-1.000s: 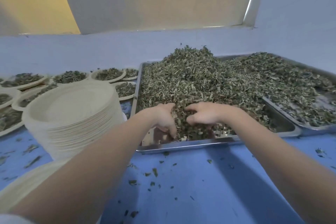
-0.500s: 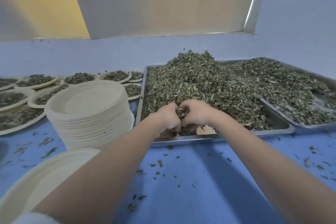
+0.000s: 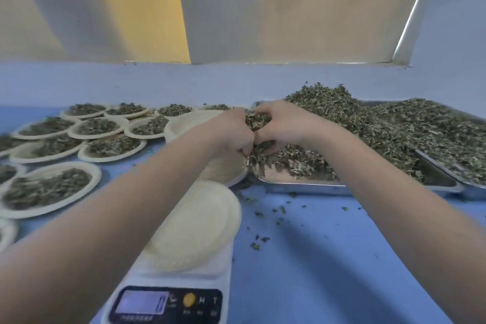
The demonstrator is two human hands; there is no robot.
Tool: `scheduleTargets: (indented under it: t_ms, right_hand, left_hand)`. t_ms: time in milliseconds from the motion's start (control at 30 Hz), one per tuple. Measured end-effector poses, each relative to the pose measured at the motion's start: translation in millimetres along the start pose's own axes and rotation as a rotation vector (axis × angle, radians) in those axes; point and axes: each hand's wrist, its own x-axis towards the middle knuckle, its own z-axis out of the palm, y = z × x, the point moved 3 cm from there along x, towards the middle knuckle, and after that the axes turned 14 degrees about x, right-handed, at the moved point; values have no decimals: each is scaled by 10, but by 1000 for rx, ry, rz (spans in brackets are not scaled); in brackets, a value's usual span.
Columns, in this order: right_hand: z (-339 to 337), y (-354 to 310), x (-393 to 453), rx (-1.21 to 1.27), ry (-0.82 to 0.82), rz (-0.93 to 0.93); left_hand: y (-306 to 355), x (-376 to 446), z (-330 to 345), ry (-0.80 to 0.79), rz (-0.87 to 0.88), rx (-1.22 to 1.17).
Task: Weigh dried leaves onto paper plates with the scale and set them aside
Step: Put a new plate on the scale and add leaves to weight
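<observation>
Both hands cup one clump of dried leaves (image 3: 256, 119) between them, raised over the left end of the steel tray (image 3: 302, 184). The left hand (image 3: 231, 131) has its fingers curled under the clump; the right hand (image 3: 282, 123) pinches it from above. An empty paper plate (image 3: 200, 226) sits on the scale (image 3: 168, 302) at the worktop's near edge. Filled plates (image 3: 110, 146) crowd the left side, and a plate stack (image 3: 184, 123) stands beside the tray.

Scale (image 3: 168, 294) nearest, with one paper plate (image 3: 200, 226) on it. Plate stack (image 3: 223, 168) behind the scale. Filled plates (image 3: 105, 126) to the left on the table (image 3: 328, 258). Tray (image 3: 302, 181) of dried leaves (image 3: 342, 123) right of the stack; second tray (image 3: 452, 168) overlaps its right edge.
</observation>
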Motion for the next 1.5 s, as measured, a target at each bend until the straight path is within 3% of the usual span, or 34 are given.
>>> scheduleTargets:
  t_ms: [200,267,333,400,733,967,1500]
  right_hand:
    - [710,-319,-158,99,-140,-65]
    - [899,-274,-202,-83,-237,-19]
    - [1020,-183,-249,-415,-373,54]
    - [1049,-106,-275,-602,-452,94]
    - [959,49,-326,-377,-80,-164]
    - [1069,66,-361,-292,34,-265]
    - [1062,180,-436,-244,39,-274]
  left_hand:
    - [-577,-677,-347,-80,-76,-82]
    - [-733,-858,-275,-173,-100,-106]
    - [-904,-965,-173,-246,-137,-151]
    - [-1022,-1042,-151,-230,-156,-133]
    - [-1312,-1006,-41,131,-101,-232]
    - [-1295,-938,140,426,-15,-279]
    - [-1377,-963,284,468,23,-344]
